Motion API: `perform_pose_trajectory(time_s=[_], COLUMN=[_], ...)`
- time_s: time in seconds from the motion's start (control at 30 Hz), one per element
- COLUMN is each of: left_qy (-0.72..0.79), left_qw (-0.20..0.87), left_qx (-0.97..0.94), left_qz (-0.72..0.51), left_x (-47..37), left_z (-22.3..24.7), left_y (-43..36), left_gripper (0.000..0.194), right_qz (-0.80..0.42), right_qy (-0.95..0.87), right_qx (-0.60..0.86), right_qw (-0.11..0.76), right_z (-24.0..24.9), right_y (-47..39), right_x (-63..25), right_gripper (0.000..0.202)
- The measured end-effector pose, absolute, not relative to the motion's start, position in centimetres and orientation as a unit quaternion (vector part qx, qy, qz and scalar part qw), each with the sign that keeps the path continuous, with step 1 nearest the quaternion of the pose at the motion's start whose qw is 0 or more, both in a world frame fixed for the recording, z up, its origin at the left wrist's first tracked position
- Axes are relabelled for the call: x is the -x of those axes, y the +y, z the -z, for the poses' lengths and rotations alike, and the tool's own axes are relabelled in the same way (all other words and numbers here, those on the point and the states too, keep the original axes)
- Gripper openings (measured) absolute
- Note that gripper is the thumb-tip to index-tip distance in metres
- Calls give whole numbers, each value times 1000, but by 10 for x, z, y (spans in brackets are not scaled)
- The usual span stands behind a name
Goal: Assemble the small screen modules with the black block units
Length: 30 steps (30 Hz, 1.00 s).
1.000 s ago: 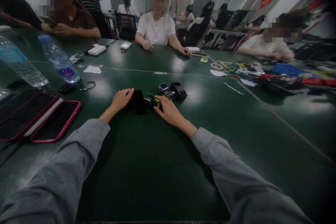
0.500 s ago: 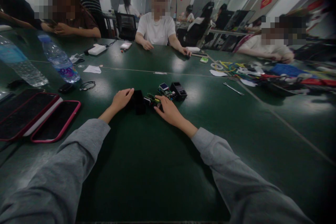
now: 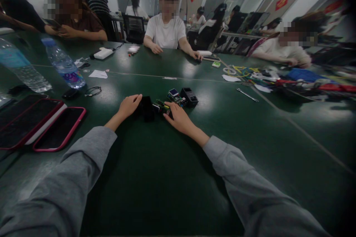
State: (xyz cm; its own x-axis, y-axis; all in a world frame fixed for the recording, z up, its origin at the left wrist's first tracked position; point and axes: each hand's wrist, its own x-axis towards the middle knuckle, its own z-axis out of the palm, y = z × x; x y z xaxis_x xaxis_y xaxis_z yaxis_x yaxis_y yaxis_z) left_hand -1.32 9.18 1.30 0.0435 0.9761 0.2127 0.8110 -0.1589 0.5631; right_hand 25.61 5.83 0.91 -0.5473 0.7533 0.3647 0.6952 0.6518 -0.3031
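Note:
Near the middle of the green table [image 3: 155, 177], my left hand [image 3: 129, 106] rests at the left side of a black box [image 3: 147, 109], its fingers curved and partly hidden behind the dark shape. To the right of that box lies a green circuit board [image 3: 160, 106]. My right hand [image 3: 178, 116] touches the board's right end, with thumb and fingers around it. Just beyond sit a second circuit board with a small screen [image 3: 174, 92] and another black box with openings [image 3: 189, 97].
Two phones [image 3: 59, 129] and water bottles [image 3: 63, 64] stand or lie at the left. A wrench [image 3: 247, 95] and a heap of cables [image 3: 292, 81] are at the right. Across the table sits a person in white [image 3: 167, 31]; others sit around.
My hands and the boxes and boards stay in place. The view has shifted very slightly, and the person at the far left has moved a little.

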Motion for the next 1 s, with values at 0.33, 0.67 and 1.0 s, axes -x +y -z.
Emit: perform_pose_trajectory(time_s=[0.33, 0.67, 1.0], left_qy=[629, 634, 633], left_qw=[147, 145, 143], left_qx=[-710, -708, -707], left_qz=[-280, -277, -280], left_x=[14, 13, 13], left_z=[-12, -13, -13], left_y=[94, 94, 93], left_gripper=[50, 50, 49], right_qz=[-79, -67, -65], right_qy=[-875, -878, -878], right_qx=[412, 410, 409], right_qw=[242, 239, 241], right_z=[-10, -10, -12], right_y=[57, 58, 56], right_x=[-256, -256, -256], right_gripper=[48, 48, 47])
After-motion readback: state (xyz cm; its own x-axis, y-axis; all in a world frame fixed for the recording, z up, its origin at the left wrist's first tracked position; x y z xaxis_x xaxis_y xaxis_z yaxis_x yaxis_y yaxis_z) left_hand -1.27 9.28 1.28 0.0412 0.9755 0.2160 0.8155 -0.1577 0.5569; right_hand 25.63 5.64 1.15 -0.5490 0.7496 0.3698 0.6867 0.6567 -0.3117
